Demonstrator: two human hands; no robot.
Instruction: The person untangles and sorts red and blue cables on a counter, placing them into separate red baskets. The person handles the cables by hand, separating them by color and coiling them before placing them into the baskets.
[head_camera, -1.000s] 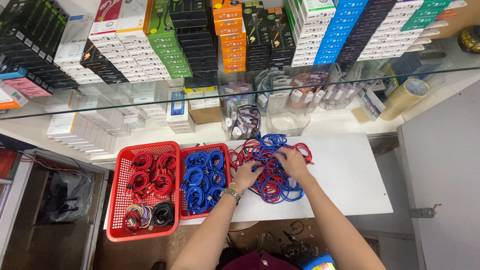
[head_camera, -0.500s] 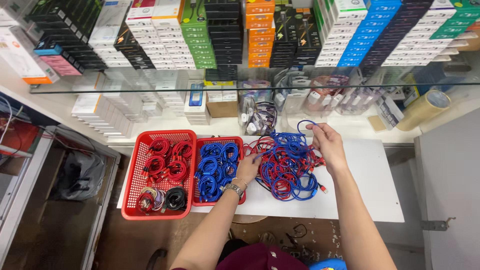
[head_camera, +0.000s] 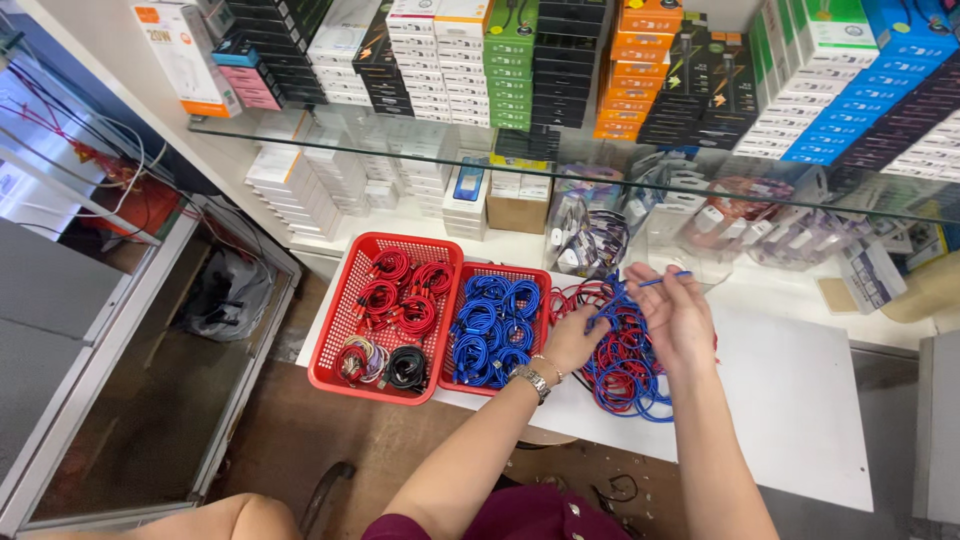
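White and flat, the table (head_camera: 800, 400) carries a loose tangle of red and blue cables (head_camera: 625, 350) just right of two red baskets: the left basket (head_camera: 335, 340) with coiled red cables, the right basket (head_camera: 540, 275) with coiled blue ones. Drawing one strand free of such a heap likely goes best slowly, with the pile pinned so its neighbours do not lift along. The left hand (head_camera: 572, 340) lies palm down on the tangle's left edge, fingers curled into the strands, wrist with a watch angled from below. The right hand (head_camera: 675, 312) is raised over the heap, palm up, pinching a blue cable (head_camera: 665, 281) whose end pokes out rightward.
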